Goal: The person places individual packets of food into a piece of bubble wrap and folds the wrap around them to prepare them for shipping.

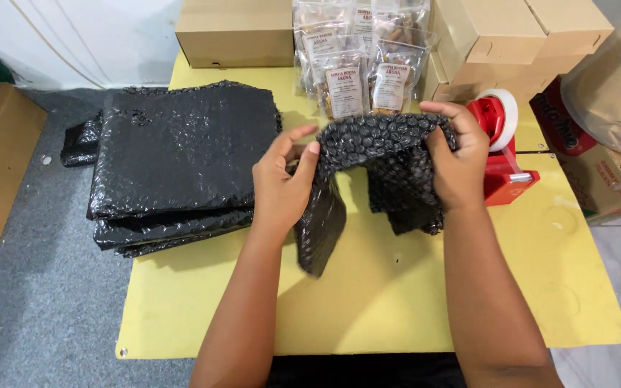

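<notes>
Both hands hold a black bubble wrap sheet (389,154) above the yellow mat (397,302) (it runs side to side): left hand (282,183) pinches one end, right hand (458,158) grips the other

Your left hand (282,183) and right hand (458,162) hold 1 bubble wrap sheet (379,154) between them, above the middle of the table mat (397,302). The sheet's lower ends hang down to the mat between your forearms. Left of your left hand, a stack of bubble wrap sheets (181,158) lies on the mat and overhangs its left edge. Just right of your right hand stands a tape dispenser (501,144), touching distance from your knuckles. Behind the held sheet, several packets (364,72) stand upright. A cardboard box (235,32) sits behind the stack, left of the packets. More stacked boxes (512,43) sit right of the packets, behind the dispenser.
</notes>
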